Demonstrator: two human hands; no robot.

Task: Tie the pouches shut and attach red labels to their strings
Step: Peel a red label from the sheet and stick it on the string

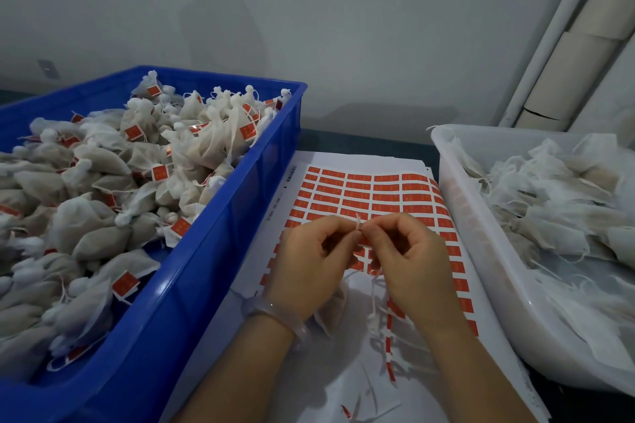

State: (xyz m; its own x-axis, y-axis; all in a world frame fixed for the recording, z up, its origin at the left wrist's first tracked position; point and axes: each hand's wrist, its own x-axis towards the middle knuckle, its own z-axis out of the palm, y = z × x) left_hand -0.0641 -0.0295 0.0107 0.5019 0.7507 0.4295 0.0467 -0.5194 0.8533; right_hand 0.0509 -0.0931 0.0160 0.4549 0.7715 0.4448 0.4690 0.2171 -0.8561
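Both hands are working directly above the label sheet, which is lying on the tabletop. The left hand and right hand are each pinching the same white string between thumb and fingertips. The string's end is sticking up between them. Whether a red label is already being folded round it cannot be told, as the fingers are hiding that spot.

The string is running down to one pouch, which is lying on the sheet below the left hand and is partly covered by it.

Progress:
- **Done:** left of the sheet, the blue crate is holding a heaped pile of finished pouches, knotted and carrying red labels. By my judgement most of the batch is sitting here.
- **Left:** right of the sheet, the white tub is holding unlabelled pouches with loose strings. This pile is looking smaller, though it is running out of frame.

Count:
- Two hands, one pouch in work, one blue crate, one white tub.
- One label sheet on top, with further paper edges showing beneath it.
- The pouches in either container are too many and too overlapped to count.
- The sheet is showing five columns of labels along its far rows, with gaps appearing nearer the hands.
- Several string offcuts and one red backing strip are lying on the sheet's near end.
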